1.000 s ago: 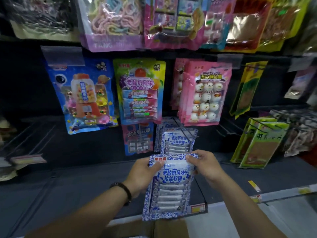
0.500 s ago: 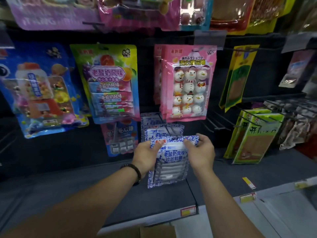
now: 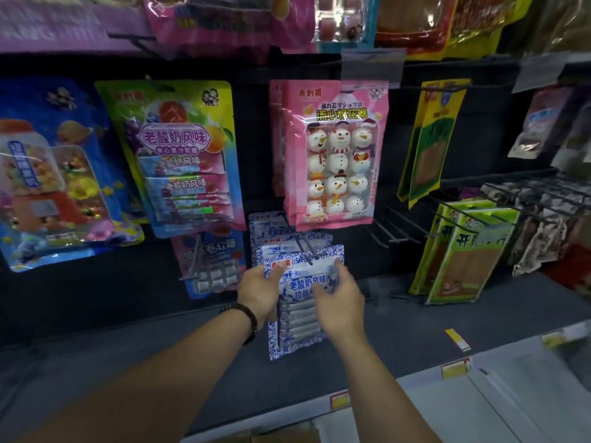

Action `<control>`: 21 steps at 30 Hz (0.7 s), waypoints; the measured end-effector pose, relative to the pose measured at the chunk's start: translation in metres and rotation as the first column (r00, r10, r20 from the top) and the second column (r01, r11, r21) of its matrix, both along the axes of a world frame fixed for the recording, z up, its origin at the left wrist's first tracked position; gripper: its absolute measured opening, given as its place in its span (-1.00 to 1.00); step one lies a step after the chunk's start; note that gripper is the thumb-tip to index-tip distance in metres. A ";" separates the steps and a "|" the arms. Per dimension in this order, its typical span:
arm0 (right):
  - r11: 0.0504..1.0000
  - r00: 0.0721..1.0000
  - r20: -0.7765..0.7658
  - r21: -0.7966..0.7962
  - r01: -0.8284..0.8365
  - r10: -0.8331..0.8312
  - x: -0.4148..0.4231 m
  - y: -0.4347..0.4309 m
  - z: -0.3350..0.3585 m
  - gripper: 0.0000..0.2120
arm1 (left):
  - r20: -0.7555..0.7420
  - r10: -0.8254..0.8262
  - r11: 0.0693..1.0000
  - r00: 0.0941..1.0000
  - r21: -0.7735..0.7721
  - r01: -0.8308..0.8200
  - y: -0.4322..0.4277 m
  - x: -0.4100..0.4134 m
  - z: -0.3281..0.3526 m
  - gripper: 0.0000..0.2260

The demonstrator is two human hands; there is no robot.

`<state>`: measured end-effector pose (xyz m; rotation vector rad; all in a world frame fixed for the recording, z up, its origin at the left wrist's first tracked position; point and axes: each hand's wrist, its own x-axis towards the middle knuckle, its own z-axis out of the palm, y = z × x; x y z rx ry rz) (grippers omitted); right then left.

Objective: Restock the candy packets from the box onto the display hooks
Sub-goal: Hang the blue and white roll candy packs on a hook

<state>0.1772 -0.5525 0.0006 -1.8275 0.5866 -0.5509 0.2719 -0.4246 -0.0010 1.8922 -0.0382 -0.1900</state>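
The candy packet (image 3: 300, 321) is white, edged in blue porcelain-style scrollwork. Just above it the snowman packet (image 3: 335, 155) is pink. Left of that hangs a green, yellow and blue packet (image 3: 179, 155); to the right, yellow-green packets (image 3: 428, 139).

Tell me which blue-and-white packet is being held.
The front packet, held near its top by the left hand and right hand; the other packets hang behind it.

Cannot see the middle of the blue-and-white plastic candy packet (image 3: 298, 318) behind the right hand (image 3: 340, 303) and left hand (image 3: 260, 290). Cannot tell whether hung on the thin black wire hook (image 3: 305, 252) or not. Cannot read the blurry little yellow price tags (image 3: 455, 369)
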 end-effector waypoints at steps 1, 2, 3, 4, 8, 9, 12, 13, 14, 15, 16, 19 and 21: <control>1.000 1.000 -0.015 0.004 -0.009 0.009 0.000 0.001 -0.003 -0.31 | 0.010 0.009 1.000 1.000 0.010 -0.010 -0.001 0.004 0.001 -0.60; 1.000 0.999 -0.036 0.007 -0.025 0.025 0.001 0.002 -0.006 -0.33 | 0.020 0.024 1.000 1.000 0.018 -0.025 -0.003 0.010 0.001 -0.59; 0.999 0.997 -0.057 0.009 -0.048 0.048 0.001 0.004 -0.009 -0.35 | 0.021 0.032 0.999 0.999 0.040 -0.033 -0.002 0.017 -0.001 -0.59; 0.997 0.994 -0.080 0.013 -0.073 0.074 0.001 0.005 -0.010 -0.37 | 0.033 0.038 0.998 0.999 0.043 -0.040 -0.003 0.023 -0.002 -0.58; 0.991 0.980 -0.151 -0.022 -0.133 0.129 0.000 0.007 -0.018 -0.48 | 0.030 0.031 0.999 0.999 0.040 -0.032 -0.007 0.041 0.005 -0.46; 0.989 0.976 -0.174 -0.036 -0.140 0.132 -0.001 0.007 -0.021 -0.52 | 0.029 0.030 0.998 0.999 0.055 -0.032 -0.009 0.045 0.009 -0.45; 0.985 0.956 -0.249 -0.027 -0.168 0.157 -0.004 0.009 -0.034 -0.62 | -0.004 0.026 0.998 1.000 0.063 -0.026 -0.011 0.052 0.015 -0.37; 0.984 0.946 -0.279 -0.023 -0.177 0.163 -0.005 0.010 -0.038 -0.63 | -0.035 0.023 0.998 0.999 0.062 -0.021 -0.010 0.053 0.015 -0.34; 0.982 0.935 -0.311 -0.015 -0.186 0.172 -0.007 0.010 -0.042 -0.63 | -0.031 0.029 0.998 0.999 0.058 -0.027 -0.010 0.052 0.015 -0.32; 0.981 0.924 -0.337 -0.007 -0.195 0.181 -0.008 0.011 -0.046 -0.62 | -0.047 0.029 0.996 0.998 0.084 -0.025 -0.009 0.052 0.014 -0.32; 0.978 0.910 -0.365 0.003 -0.208 0.195 -0.010 0.012 -0.048 -0.60 | -0.045 0.025 0.993 0.999 0.113 -0.019 -0.007 0.049 0.013 -0.33; 0.962 0.866 -0.442 -0.024 -0.272 0.234 -0.018 0.018 -0.049 -0.57 | -0.088 -0.031 0.988 0.996 0.147 0.044 0.006 0.032 0.011 -0.52; 0.955 0.850 -0.471 -0.051 -0.293 0.236 -0.023 0.024 -0.049 -0.59 | -0.109 -0.071 0.981 0.992 0.171 0.089 0.020 0.023 0.004 -0.58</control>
